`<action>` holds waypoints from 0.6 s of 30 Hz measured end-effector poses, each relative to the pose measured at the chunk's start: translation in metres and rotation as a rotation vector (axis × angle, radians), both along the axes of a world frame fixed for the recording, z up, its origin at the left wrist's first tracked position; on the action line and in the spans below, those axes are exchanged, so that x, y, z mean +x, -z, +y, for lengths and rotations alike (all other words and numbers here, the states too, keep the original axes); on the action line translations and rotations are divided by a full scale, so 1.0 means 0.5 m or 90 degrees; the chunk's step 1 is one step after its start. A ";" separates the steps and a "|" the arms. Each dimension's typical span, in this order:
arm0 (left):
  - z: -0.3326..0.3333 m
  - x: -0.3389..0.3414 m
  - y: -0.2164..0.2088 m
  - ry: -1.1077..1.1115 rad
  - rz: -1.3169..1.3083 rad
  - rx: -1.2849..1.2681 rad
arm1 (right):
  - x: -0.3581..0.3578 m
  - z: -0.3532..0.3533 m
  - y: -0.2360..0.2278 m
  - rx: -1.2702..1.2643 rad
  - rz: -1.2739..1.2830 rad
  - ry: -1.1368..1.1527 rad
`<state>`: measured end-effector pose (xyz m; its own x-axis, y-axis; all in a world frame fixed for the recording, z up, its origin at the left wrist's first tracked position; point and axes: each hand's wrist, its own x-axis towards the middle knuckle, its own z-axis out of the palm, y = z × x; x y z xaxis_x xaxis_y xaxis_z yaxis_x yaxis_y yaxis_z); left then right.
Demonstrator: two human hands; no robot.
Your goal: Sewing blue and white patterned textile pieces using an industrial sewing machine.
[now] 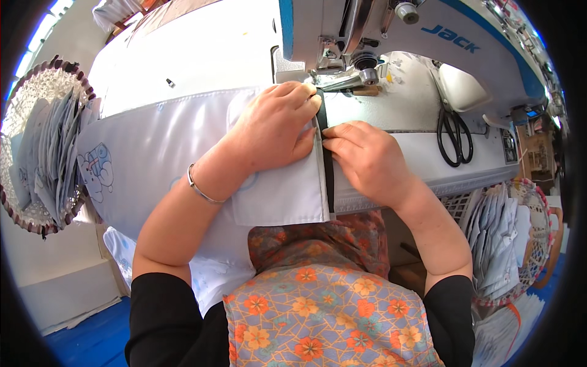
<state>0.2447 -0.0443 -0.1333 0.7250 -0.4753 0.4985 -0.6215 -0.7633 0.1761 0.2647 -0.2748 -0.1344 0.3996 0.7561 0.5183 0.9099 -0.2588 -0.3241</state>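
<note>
Cloth (pixel 281 199) between baskets (pixel 55 76) of fabric pieces (pixel 52 156)

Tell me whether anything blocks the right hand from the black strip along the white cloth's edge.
Nothing visible does: the right hand already has its fingertips at the black strip. The left hand rests on the white cloth, and the black-handled scissors lie off to the right.

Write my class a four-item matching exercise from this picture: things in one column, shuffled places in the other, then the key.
1. Bare left hand
2. Bare right hand
3. Black-handled metal scissors
4. Silver metal bracelet

A. On the white tabletop
B. Around the left wrist
C. On white stitched fabric
D. Fingertips against the narrow black strip's right side

Pairs: 1-C, 2-D, 3-A, 4-B
</note>
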 end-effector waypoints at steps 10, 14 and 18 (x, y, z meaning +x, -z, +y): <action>0.004 -0.001 -0.004 -0.025 0.031 0.004 | 0.092 -0.002 -0.039 0.180 0.382 0.184; 0.006 0.000 -0.008 -0.028 0.124 0.001 | 0.136 -0.011 -0.030 0.204 0.410 0.163; 0.007 0.010 -0.004 -0.032 0.035 0.000 | 0.144 -0.011 -0.045 0.187 0.368 0.174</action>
